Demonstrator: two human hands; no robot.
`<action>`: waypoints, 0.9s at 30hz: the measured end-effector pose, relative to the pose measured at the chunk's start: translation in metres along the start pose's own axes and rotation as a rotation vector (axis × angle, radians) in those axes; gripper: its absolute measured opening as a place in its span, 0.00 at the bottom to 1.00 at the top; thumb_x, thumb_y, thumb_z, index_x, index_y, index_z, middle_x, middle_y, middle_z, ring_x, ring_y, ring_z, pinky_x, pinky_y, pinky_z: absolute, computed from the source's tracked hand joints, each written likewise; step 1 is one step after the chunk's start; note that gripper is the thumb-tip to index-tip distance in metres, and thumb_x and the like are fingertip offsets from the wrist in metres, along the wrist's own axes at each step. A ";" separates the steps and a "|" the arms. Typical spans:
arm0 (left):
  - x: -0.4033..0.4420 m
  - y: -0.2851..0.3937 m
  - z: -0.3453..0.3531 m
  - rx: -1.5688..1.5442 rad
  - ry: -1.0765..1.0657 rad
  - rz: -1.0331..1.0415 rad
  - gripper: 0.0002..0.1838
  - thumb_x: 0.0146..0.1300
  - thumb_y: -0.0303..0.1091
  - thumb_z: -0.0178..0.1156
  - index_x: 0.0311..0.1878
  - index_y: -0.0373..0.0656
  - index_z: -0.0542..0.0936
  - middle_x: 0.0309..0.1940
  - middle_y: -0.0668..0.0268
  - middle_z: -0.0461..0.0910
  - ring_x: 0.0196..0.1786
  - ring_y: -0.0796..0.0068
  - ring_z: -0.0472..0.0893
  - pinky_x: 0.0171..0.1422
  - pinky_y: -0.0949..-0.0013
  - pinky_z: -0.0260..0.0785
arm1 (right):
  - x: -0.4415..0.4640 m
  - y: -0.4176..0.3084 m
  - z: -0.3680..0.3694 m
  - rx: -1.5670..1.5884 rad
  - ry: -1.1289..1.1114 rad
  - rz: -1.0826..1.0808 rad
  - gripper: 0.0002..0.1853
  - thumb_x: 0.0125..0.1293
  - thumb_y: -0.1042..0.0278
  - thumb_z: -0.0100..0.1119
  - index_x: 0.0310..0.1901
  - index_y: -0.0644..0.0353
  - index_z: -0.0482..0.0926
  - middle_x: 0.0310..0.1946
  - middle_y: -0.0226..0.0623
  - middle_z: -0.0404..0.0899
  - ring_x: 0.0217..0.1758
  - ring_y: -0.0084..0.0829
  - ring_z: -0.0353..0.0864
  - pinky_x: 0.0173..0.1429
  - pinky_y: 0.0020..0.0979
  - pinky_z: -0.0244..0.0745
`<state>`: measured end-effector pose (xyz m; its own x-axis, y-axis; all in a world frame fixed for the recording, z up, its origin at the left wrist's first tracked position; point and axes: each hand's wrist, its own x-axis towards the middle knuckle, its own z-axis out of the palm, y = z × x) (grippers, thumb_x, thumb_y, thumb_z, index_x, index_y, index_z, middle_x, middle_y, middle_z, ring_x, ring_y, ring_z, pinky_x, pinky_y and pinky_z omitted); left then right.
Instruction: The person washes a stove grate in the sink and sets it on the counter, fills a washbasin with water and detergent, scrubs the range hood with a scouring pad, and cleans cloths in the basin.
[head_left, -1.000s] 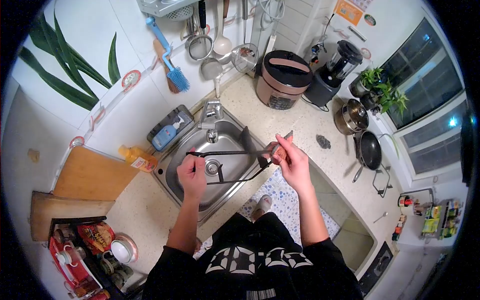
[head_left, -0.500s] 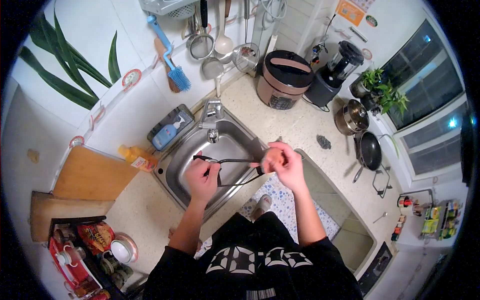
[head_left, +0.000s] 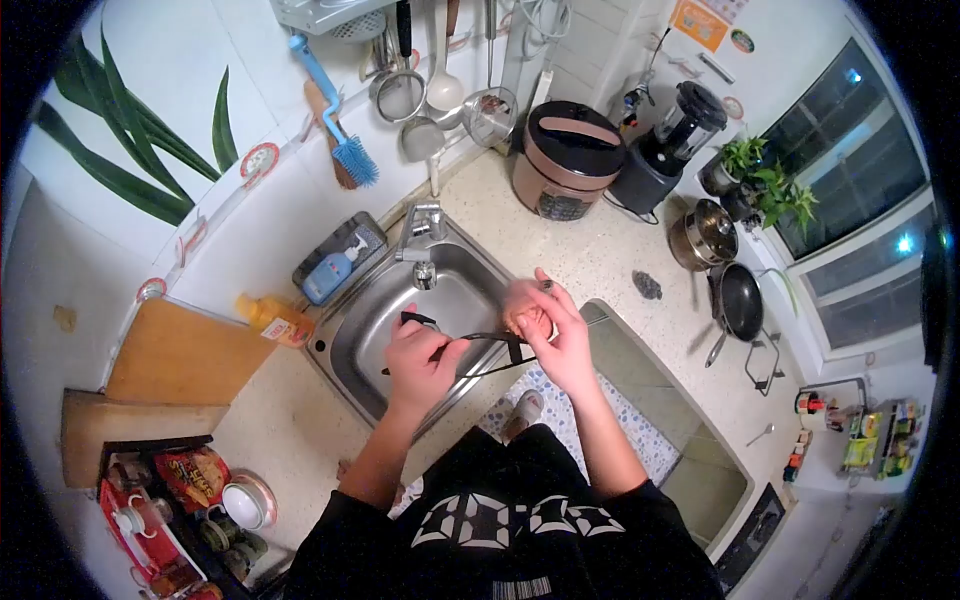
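A dark thin-barred frame [head_left: 515, 350] is held over the near-right edge of the sink [head_left: 455, 280], one end clasped in the left hand [head_left: 420, 362]. At its other end, a blurred reddish pad [head_left: 533, 322] is gripped by the right hand [head_left: 560, 342]; whether frame and pad touch cannot be told. Beyond, a faucet [head_left: 424, 224] is mounted.

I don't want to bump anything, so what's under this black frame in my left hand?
Beneath the black frame I see the sink and a patterned floor mat. Your left hand hides part of the sink; I can't see there.
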<state>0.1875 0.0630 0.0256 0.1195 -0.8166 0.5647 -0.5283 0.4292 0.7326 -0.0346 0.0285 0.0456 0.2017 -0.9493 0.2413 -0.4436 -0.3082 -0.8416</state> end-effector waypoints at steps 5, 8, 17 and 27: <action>0.002 0.000 0.003 0.096 -0.020 0.176 0.18 0.47 0.41 0.78 0.18 0.47 0.77 0.14 0.71 0.71 0.24 0.68 0.71 0.67 0.49 0.66 | 0.007 -0.009 -0.008 -0.114 -0.170 0.340 0.33 0.57 0.63 0.71 0.63 0.71 0.74 0.50 0.54 0.83 0.54 0.47 0.84 0.61 0.36 0.77; 0.003 0.002 0.003 0.150 -0.073 0.238 0.19 0.45 0.45 0.78 0.17 0.48 0.77 0.14 0.72 0.71 0.24 0.69 0.71 0.67 0.49 0.65 | 0.006 0.046 0.008 0.196 -0.280 0.277 0.31 0.56 0.69 0.68 0.62 0.71 0.74 0.46 0.47 0.85 0.46 0.39 0.86 0.55 0.32 0.79; 0.005 -0.004 -0.007 0.123 -0.173 0.258 0.16 0.48 0.46 0.77 0.32 0.47 0.84 0.30 0.69 0.81 0.42 0.67 0.79 0.72 0.46 0.61 | 0.006 0.038 0.028 0.792 -0.068 0.513 0.17 0.63 0.87 0.54 0.54 0.71 0.78 0.36 0.35 0.81 0.31 0.24 0.82 0.38 0.26 0.80; -0.026 -0.096 -0.019 -0.155 -0.261 -0.167 0.23 0.63 0.42 0.67 0.57 0.38 0.79 0.47 0.56 0.85 0.50 0.63 0.84 0.60 0.54 0.71 | 0.002 0.056 0.010 0.817 0.108 0.580 0.10 0.70 0.80 0.54 0.50 0.72 0.79 0.29 0.35 0.82 0.26 0.26 0.81 0.31 0.29 0.82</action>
<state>0.2508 0.0505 -0.0519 -0.0356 -0.9432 0.3303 -0.3831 0.3181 0.8672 -0.0498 0.0099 -0.0059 0.0466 -0.9521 -0.3021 0.2949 0.3021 -0.9065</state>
